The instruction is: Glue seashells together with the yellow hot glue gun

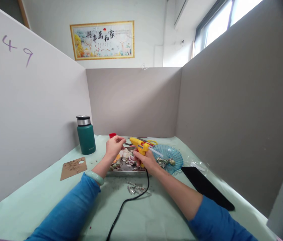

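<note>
Glue gun [138,144] held up over a tray [123,173] of shells [125,154]

At far left, a green flask [86,139] stands upright near the partition, probably set there to leave the middle free. Nearer the person lies a brown board [71,168] with a hole and dark specks, flat and apart from the flask.

Next comes the left hand [115,146], raised over the tray's left side, thumb and fingers drawn close together as if for fine handling; whether they pinch anything I cannot tell. A red object [112,135] shows just behind it.

In the middle, the shells sit inside the metal tray, whose walls presumably stop them scattering. Small silvery pieces [135,189] lie loose in front of it.

The right hand [146,160] is wrapped around the glue gun's handle, above the tray's right side, nozzle aimed leftward toward the left hand; a pale glue stick [156,151] juts from the back. The black cord [121,205] drops toward the person, likely leaving the nozzle end unhindered.

Yellow-handled scissors [153,142] lie behind the gun. Farther right, a blue scalloped plate [178,156] bears a cluster of greenish pieces [166,162], then a black flat object [206,187] lies slantwise.
</note>
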Action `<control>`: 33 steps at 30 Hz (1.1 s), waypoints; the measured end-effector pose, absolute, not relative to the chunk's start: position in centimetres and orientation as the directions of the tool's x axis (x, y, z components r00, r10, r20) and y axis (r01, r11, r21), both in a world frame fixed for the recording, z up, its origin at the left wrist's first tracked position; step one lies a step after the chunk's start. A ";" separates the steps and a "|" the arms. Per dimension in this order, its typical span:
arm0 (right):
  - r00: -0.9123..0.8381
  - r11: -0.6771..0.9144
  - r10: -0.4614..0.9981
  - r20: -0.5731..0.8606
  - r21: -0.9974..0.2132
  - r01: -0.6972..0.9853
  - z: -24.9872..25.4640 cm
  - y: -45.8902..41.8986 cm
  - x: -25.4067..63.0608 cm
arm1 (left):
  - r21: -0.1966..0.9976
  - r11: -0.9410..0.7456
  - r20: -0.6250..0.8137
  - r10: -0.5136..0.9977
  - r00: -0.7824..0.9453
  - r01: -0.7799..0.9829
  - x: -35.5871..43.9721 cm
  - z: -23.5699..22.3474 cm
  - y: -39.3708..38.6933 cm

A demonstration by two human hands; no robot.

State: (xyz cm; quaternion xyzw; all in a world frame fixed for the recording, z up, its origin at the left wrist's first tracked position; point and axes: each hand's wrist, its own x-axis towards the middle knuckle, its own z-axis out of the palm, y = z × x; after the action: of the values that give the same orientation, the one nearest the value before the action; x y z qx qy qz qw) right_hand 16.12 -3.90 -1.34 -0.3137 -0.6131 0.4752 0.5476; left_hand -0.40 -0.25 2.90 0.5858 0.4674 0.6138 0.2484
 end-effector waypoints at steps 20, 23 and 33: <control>-0.186 0.345 0.913 0.364 -0.930 -0.126 -1.5 -3.7 16.1 | 0.123 -0.615 0.886 0.421 0.192 0.779 -1.6 1.5 0.7; -0.218 0.332 0.912 0.348 -0.937 -0.106 -1.4 -3.8 16.0 | -0.072 -0.538 0.890 0.346 0.298 0.840 -2.0 1.2 1.2; -0.200 0.296 0.928 0.314 -0.948 -0.116 -1.1 -4.0 16.0 | -0.068 -0.535 0.853 0.407 0.327 0.842 -2.2 1.5 0.8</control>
State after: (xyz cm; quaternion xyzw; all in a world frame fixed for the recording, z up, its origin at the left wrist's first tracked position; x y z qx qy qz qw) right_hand 15.98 -3.99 -1.12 -0.3373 -0.6015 0.4880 0.5350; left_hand -2.18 0.81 1.48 0.7712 0.4049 0.4155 -0.2621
